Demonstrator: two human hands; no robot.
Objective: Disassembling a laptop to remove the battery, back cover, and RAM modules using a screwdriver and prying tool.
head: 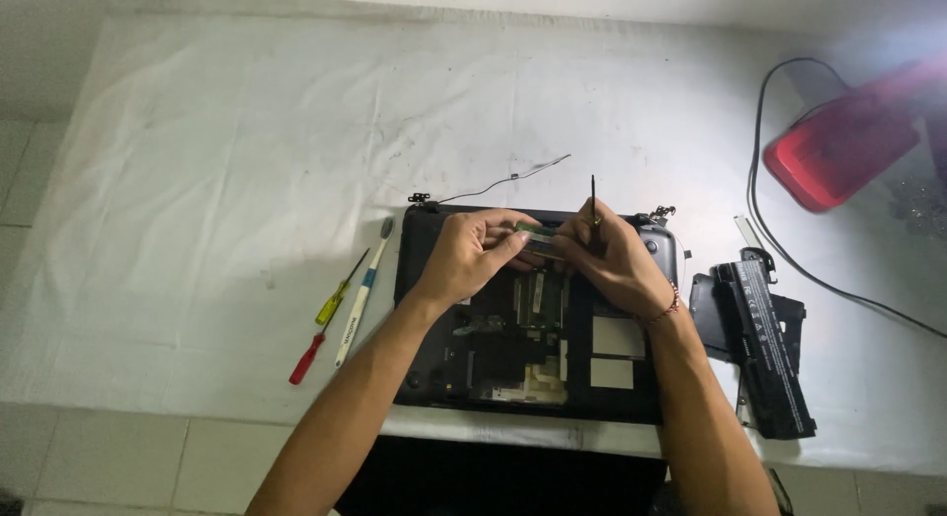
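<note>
A black laptop base (612, 398) lies upside down with its cover off, showing the green circuit boards inside. My left hand (472, 255) pinches one end of a small green memory module (538, 238) above the open bay. My right hand (610, 259) grips the module's other end and also holds a thin black tool (593, 195) that sticks upward.
A yellow screwdriver (340, 291), a red screwdriver (308, 358) and a white toothbrush (363, 294) lie left of the laptop. A black battery (774, 363) on a black panel lies at the right. A red lamp (843, 141) with a black cable (760, 195) stands at back right. A white cloth (227, 181) covers the table.
</note>
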